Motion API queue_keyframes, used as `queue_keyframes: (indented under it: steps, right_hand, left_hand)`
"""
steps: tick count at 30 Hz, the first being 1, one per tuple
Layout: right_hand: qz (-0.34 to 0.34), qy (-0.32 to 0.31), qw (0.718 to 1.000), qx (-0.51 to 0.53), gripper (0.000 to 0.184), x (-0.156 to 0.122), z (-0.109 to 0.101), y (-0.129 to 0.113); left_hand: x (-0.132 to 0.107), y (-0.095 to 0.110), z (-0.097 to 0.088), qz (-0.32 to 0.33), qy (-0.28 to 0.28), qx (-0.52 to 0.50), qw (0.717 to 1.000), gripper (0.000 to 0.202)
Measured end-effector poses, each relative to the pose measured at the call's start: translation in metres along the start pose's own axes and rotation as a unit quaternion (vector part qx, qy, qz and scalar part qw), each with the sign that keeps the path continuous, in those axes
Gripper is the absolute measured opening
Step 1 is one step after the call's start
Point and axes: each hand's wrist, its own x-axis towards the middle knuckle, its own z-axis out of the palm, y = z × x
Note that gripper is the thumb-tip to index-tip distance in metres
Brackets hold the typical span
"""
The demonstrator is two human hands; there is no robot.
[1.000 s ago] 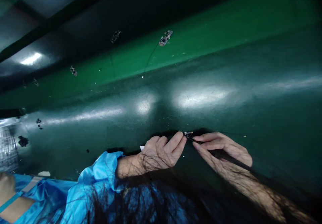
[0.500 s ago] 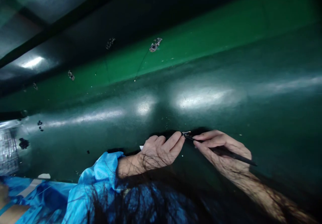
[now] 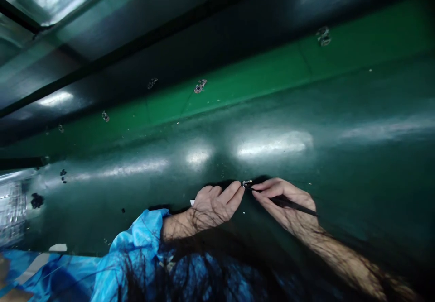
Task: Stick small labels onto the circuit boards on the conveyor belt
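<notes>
My left hand [image 3: 213, 207] rests on the dark green work surface [image 3: 340, 166], its fingertips pinching a tiny metallic part [image 3: 246, 183]. My right hand [image 3: 284, 200] holds a thin black tool [image 3: 288, 203] like a pen, its tip touching that part. The two hands meet at the part near the surface's front edge. A blue sleeve [image 3: 142, 234] covers my left forearm; my right forearm is bare. Dark strands of hair hang over the lower view.
A bright green conveyor strip [image 3: 258, 78] runs behind the surface and carries small circuit boards [image 3: 200, 86], [image 3: 323, 35], [image 3: 105, 117]. Small black bits [image 3: 36, 199] lie at far left beside a shiny tray [image 3: 12, 207]. A white scrap [image 3: 58, 247] lies near the front edge.
The view has tilted upward, so the hands sit slightly lower and left. The boards on the green strip have shifted left, and another board has come in at upper right. Both hands keep their grips.
</notes>
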Motion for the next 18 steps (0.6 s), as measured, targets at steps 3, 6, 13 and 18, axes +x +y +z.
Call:
queue_keyframes:
  steps: [3,6,13,18]
  right_hand:
    - [-0.013,-0.002,1.000,-0.016,0.019,-0.002,0.001,0.003]
    - [-0.038,-0.004,0.999,-0.035,0.016,-0.005,-0.001,0.007]
    - [-0.141,-0.056,0.973,-0.174,0.027,-0.002,-0.008,0.023]
    - [-0.183,-0.035,0.959,-0.215,0.012,0.013,0.004,0.018]
  left_hand:
    - [-0.002,0.000,0.005,-0.019,-0.044,-0.045,0.998,0.041]
    - [-0.002,0.000,0.008,-0.043,-0.067,-0.078,0.994,0.039]
    - [-0.005,-0.007,0.007,-0.089,-0.079,-0.175,0.977,0.043]
    - [0.004,-0.019,0.013,-0.165,-0.021,-0.285,0.944,0.030]
